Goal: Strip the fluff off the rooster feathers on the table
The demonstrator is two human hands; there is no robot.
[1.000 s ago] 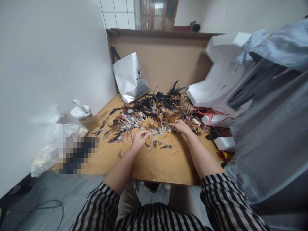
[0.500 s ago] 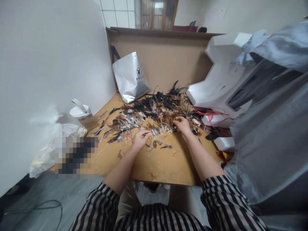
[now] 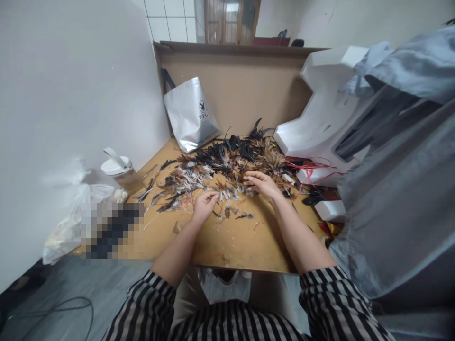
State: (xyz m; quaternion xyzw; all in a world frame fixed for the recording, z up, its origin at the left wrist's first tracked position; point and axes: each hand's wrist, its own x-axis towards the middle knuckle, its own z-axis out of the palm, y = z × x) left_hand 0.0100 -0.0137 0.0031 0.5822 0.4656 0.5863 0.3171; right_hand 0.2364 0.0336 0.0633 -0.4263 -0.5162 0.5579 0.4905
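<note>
Feathers [image 3: 227, 192] lie between left hand [image 3: 204, 206] and right hand [image 3: 265, 187].

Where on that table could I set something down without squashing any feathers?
Best is the tabletop between the left forearm and right forearm, though reddish scraps lie there. There's a smaller patch between the left forearm and blurred area. Farther back it's crowded: feathers spread before the silver bag and white panel.
</note>
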